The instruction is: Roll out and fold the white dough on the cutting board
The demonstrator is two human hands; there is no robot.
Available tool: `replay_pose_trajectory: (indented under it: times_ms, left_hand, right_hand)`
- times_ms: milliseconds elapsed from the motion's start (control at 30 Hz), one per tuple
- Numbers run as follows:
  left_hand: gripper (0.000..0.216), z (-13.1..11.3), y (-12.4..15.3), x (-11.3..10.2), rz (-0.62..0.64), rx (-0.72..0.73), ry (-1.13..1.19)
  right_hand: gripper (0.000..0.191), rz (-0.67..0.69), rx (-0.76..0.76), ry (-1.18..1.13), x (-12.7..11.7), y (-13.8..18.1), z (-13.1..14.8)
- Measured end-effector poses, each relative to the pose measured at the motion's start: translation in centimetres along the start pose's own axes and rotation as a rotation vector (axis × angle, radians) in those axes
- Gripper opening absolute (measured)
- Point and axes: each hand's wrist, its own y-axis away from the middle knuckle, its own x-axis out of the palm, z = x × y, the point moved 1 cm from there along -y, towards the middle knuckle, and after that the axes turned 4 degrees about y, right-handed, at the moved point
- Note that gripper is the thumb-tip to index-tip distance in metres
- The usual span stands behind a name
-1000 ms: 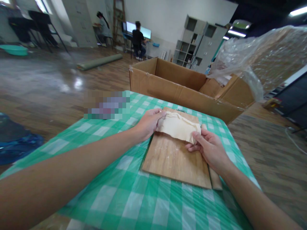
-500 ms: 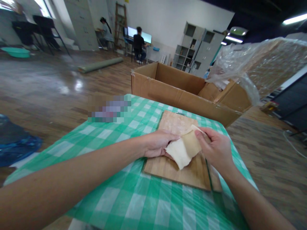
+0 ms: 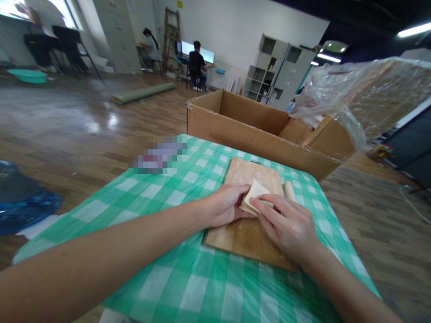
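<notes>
Above the wooden cutting board [image 3: 247, 240], a thin cream-coloured sheet of dough [image 3: 257, 190] is held folded between my hands. My left hand [image 3: 226, 204] grips its left edge, thumb on top and fingers beneath. From the right, my right hand [image 3: 291, 224] pinches the near side of the folded sheet with its fingertips. Pale powder dusts the far part of the board. Just right of the board lies a pale wooden rolling pin [image 3: 289, 191], mostly hidden by my right hand.
A green-and-white checked cloth [image 3: 168, 264] covers the table. Beyond it stands a large open cardboard box [image 3: 242, 128] with clear plastic wrap [image 3: 373, 89] at its right. A blurred-out item [image 3: 158, 157] lies at the table's far left. People sit in the background.
The dough sheet has gone from spread out to folded smaller. My right hand has moved left and nearer, over the sheet. My left hand stays nearly in place.
</notes>
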Motion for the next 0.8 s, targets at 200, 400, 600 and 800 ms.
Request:
replay_pose_trajectory:
  times_ms: [200,400,600,800]
  left_hand:
    - [0.034,-0.1,0.3,-0.1,0.127,-0.008,0.091]
    - [0.012,0.6,0.3,-0.1,0.086,0.114,0.003]
    - [0.017,-0.1,0.3,-0.1,-0.007,0.198,-0.035]
    - [0.022,-0.3,0.3,-0.1,-0.045,0.185,-0.049]
  right_hand:
    - [0.027,0.054,0.035,-0.019,0.5,0.0,0.1]
    - [0.034,0.103,0.016,-0.071,0.4,-0.1,0.3]
    - [0.037,0.064,-0.010,-0.112,0.6,0.3,-0.9]
    - [0.033,-0.058,-0.114,-0.068,0.6,0.9,-2.0]
